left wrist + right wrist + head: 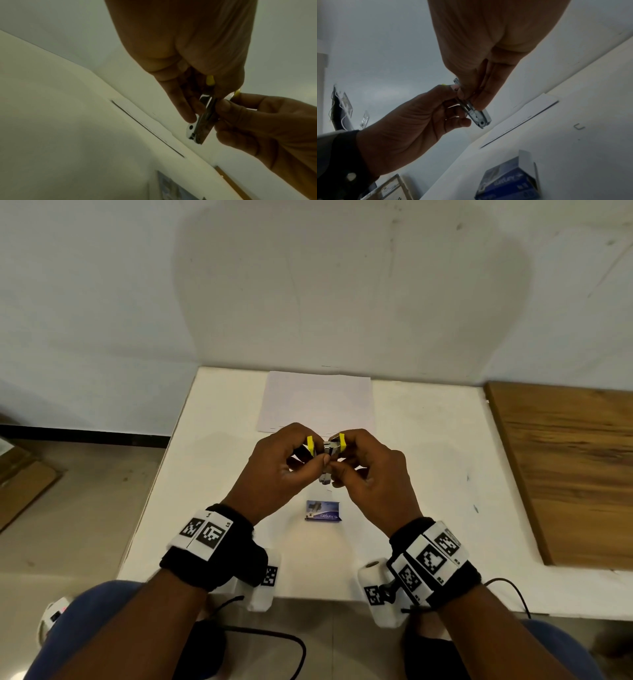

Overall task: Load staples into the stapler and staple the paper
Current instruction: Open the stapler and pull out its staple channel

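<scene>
At frame centre above a white table [428, 440], the left hand [274, 470] and right hand [373, 474] together grip a yellow-and-metal stapler [328, 451] swung open; paper [317, 402] lies behind, a blue staple box [322, 511] just below.

1. A white table [428, 474] stands against a pale wall [308, 285].
2. A wooden board [565, 460] lies along the table's right edge, reaching its far right corner.
3. Beige floor [85, 508] shows past the left edge.
4. A flat cardboard piece [24, 484] lies on that floor.
5. A black cable [274, 642] curves below the near edge.
</scene>
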